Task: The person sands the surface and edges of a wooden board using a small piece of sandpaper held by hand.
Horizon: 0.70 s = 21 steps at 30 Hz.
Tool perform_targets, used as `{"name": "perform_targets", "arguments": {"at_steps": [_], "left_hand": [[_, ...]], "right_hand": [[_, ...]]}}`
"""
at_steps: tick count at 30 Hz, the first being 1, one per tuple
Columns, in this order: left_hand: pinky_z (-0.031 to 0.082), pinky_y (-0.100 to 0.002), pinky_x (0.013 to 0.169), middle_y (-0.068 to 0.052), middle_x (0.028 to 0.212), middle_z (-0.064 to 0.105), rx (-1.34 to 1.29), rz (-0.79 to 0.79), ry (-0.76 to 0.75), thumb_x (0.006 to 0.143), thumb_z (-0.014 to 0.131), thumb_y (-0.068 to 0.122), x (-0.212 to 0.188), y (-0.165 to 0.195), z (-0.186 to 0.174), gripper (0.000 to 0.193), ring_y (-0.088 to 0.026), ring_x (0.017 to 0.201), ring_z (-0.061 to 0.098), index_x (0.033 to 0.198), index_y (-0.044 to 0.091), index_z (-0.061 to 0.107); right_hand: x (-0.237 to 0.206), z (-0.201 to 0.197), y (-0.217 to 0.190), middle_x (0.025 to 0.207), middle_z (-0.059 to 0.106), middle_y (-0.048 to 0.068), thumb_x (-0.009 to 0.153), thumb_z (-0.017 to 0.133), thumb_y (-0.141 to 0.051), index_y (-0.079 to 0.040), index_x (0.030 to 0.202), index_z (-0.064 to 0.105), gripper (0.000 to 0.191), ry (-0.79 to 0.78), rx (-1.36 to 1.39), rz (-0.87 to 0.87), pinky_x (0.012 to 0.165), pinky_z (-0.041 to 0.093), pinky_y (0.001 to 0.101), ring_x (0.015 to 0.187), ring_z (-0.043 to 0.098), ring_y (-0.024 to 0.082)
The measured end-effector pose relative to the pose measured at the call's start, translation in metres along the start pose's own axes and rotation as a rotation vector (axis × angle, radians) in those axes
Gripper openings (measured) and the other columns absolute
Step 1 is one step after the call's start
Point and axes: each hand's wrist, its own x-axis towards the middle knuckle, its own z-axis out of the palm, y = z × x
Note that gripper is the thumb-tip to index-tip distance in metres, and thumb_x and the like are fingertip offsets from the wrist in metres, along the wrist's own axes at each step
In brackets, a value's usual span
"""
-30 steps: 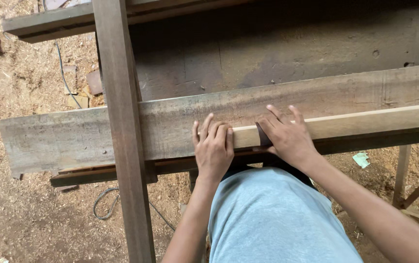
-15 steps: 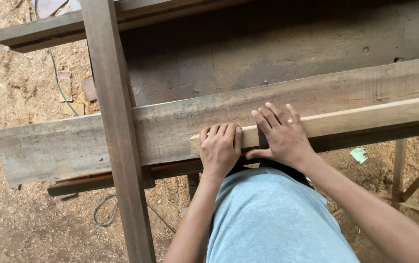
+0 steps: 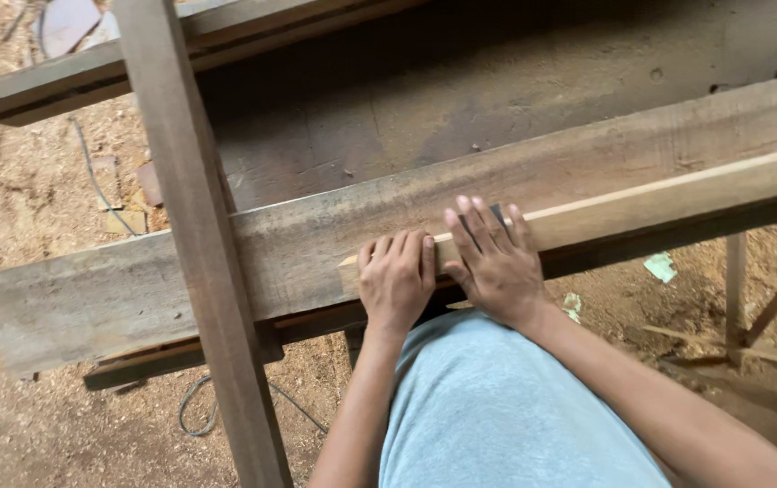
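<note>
A pale wooden strip (image 3: 678, 194) lies along the front edge of a wide grey plank (image 3: 117, 294). My left hand (image 3: 395, 282) sits at the strip's left end with its fingers curled down over it. Right beside it, my right hand (image 3: 494, 262) presses flat on the strip. A small dark block (image 3: 498, 213) shows between its fingers. The two hands almost touch. My light blue shirt fills the bottom middle of the view.
A tall wooden post (image 3: 197, 244) crosses in front of the plank at the left. A dark board (image 3: 497, 99) lies behind, and another beam (image 3: 54, 86) at top left. Sawdust covers the ground, with a cable (image 3: 198, 411) and wooden legs (image 3: 734, 289).
My left hand's fingers, spread a second ago, have curled over the strip. My right hand has slid left, closer to the left hand.
</note>
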Motion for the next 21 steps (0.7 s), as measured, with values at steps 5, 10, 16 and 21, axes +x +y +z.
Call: {"name": "perform_targets", "arguments": {"at_steps": [5,10,16,21], "left_hand": [[0.049,-0.043,0.090,-0.007,0.093,0.076,0.023,0.012,0.027,0.108,0.049,0.032,-0.001,0.001,0.001,0.034,-0.025,0.088,0.070,0.095,0.011,0.072],[0.049,-0.042,0.089,-0.007,0.092,0.076,0.030,0.003,0.037,0.108,0.050,0.032,0.002,0.004,0.002,0.034,-0.025,0.088,0.071,0.094,0.011,0.072],[0.049,-0.041,0.088,-0.007,0.093,0.076,0.054,0.012,0.022,0.109,0.048,0.032,0.000,0.005,0.003,0.036,-0.026,0.089,0.071,0.094,0.011,0.072],[0.047,-0.042,0.092,-0.006,0.097,0.076,0.038,-0.079,-0.102,0.109,0.047,0.035,0.004,0.007,0.002,0.036,-0.024,0.093,0.070,0.096,0.013,0.073]], "right_hand": [[-0.011,-0.030,0.056,0.161,0.048,0.014,0.111,0.014,-0.049,-0.009,0.154,0.043,0.065,0.097,-0.234,-0.067,0.130,0.001,0.0463,0.154,0.034,0.030],[-0.020,-0.048,0.091,0.143,0.060,0.008,0.110,0.018,-0.048,-0.013,0.142,0.054,0.059,-0.032,-0.204,0.166,0.134,0.008,0.0455,0.141,0.051,0.028],[-0.023,-0.010,0.062,0.153,0.055,0.007,0.111,0.019,-0.049,-0.014,0.143,0.053,0.059,0.079,-0.223,0.050,0.132,0.006,0.0462,0.147,0.046,0.027],[-0.045,-0.048,0.126,0.167,0.043,0.007,0.113,0.015,-0.049,-0.013,0.153,0.048,0.064,0.142,-0.272,0.050,0.130,-0.002,0.0472,0.158,0.029,0.026]]}}
